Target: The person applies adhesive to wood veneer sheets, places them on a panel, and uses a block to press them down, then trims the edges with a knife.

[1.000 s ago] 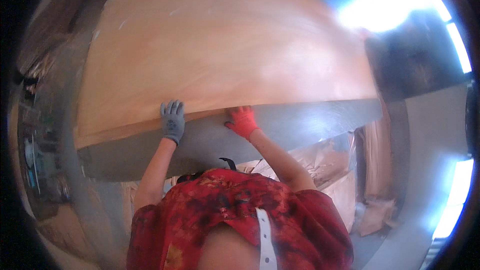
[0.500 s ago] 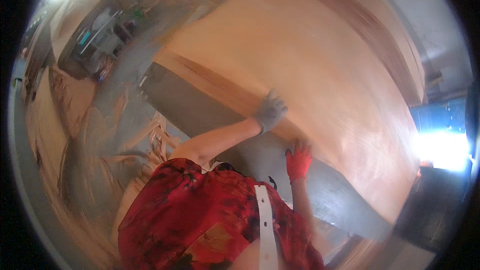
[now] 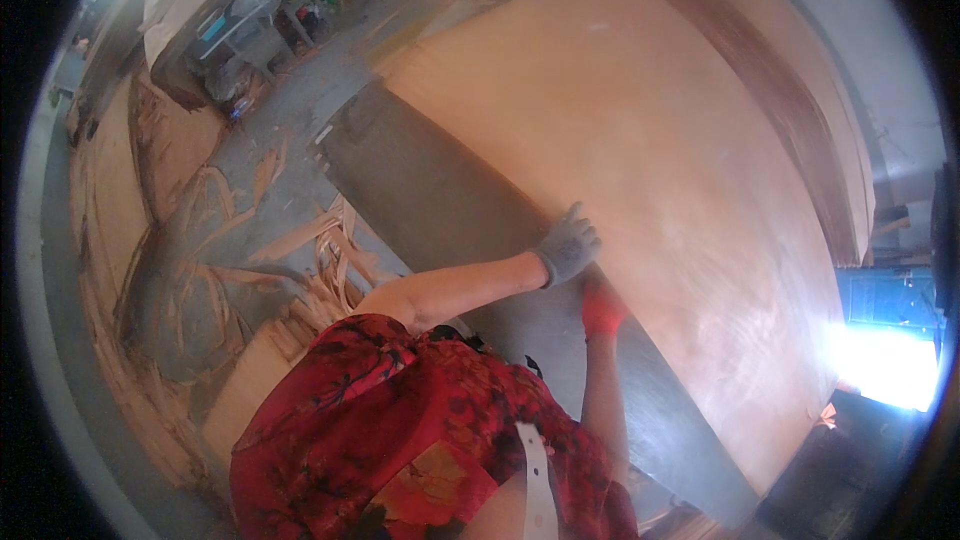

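A large, thin, tan wood veneer sheet (image 3: 640, 130) lies slantwise over a dark grey flat board (image 3: 430, 165), whose near part is uncovered. My left hand (image 3: 570, 245), in a grey glove, rests at the sheet's near edge with its fingers apart on the wood. Just right of it and nearer to me, my right hand (image 3: 603, 308) wears a red glove and touches the same edge. Its fingertips are blurred and partly hidden at the sheet, so its grip does not show.
Torn veneer strips (image 3: 335, 250) litter the floor at left. A stack of sheets (image 3: 790, 90) stands along the far right. At upper left is a small cluttered stand (image 3: 255, 35). A dark box-like block (image 3: 850, 460) sits at lower right, near bright light.
The sheet's near edge, wavy with a darker band before, now runs straight and more of the grey board shows. My right hand's spread fingers have moved to the edge. The view has shifted.
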Demonstrator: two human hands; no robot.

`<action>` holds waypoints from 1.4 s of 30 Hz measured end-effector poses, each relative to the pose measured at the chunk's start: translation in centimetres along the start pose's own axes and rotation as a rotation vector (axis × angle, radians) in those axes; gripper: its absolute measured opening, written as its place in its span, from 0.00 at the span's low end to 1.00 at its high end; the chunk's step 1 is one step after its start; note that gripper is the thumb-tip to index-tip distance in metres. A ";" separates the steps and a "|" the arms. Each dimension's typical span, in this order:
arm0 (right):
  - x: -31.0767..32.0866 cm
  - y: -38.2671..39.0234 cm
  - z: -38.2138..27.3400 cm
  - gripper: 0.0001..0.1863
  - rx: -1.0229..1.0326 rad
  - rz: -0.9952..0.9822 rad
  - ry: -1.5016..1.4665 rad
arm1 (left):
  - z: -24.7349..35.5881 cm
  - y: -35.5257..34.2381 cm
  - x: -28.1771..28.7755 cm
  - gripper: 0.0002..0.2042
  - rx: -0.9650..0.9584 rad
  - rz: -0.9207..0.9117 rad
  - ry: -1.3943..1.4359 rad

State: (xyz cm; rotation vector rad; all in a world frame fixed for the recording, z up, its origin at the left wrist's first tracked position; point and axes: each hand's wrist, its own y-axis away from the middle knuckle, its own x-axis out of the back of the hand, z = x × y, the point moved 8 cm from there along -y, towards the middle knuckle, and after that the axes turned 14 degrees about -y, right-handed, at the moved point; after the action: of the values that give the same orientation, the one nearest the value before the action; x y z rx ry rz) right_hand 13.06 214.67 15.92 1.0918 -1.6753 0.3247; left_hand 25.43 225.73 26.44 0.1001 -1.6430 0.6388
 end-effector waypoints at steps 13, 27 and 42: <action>4.2 20.6 7.5 0.32 0.269 0.178 -0.162 | 5.4 0.8 -0.9 0.16 -0.018 -0.027 0.046; 10.9 35.0 21.7 0.29 -0.033 0.503 -0.394 | 8.1 1.3 -1.2 0.24 -0.105 -0.148 0.091; 9.0 63.2 50.6 0.28 -0.489 0.628 -0.454 | 53.1 -3.0 -0.8 0.33 -0.280 -0.117 -0.067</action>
State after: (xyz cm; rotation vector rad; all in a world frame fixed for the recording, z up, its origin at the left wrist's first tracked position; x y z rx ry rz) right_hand -68.08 210.47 21.92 0.2601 -2.3300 0.0420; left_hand -20.36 198.62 24.71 0.0135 -1.7617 0.3149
